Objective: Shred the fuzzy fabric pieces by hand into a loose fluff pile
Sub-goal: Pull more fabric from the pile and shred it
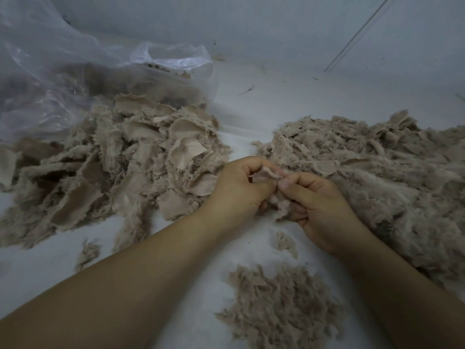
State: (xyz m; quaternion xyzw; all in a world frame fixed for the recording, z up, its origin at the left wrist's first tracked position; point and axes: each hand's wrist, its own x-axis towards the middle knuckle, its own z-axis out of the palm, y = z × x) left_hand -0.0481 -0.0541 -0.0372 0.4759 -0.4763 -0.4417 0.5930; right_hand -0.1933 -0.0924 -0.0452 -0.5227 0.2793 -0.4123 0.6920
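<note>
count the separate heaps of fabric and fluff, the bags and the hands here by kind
Heaps of fuzzy fabric pieces: 2 (left heap, right heap)
Loose fluff pile: 1
Clear plastic bag: 1
Hands: 2 (left hand, right hand)
Total: 6

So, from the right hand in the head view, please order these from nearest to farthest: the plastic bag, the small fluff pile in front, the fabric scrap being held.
1. Fabric scrap, pinched by right hand.
2. Small fluff pile, below, nearer the camera.
3. Plastic bag, far upper left.
</note>
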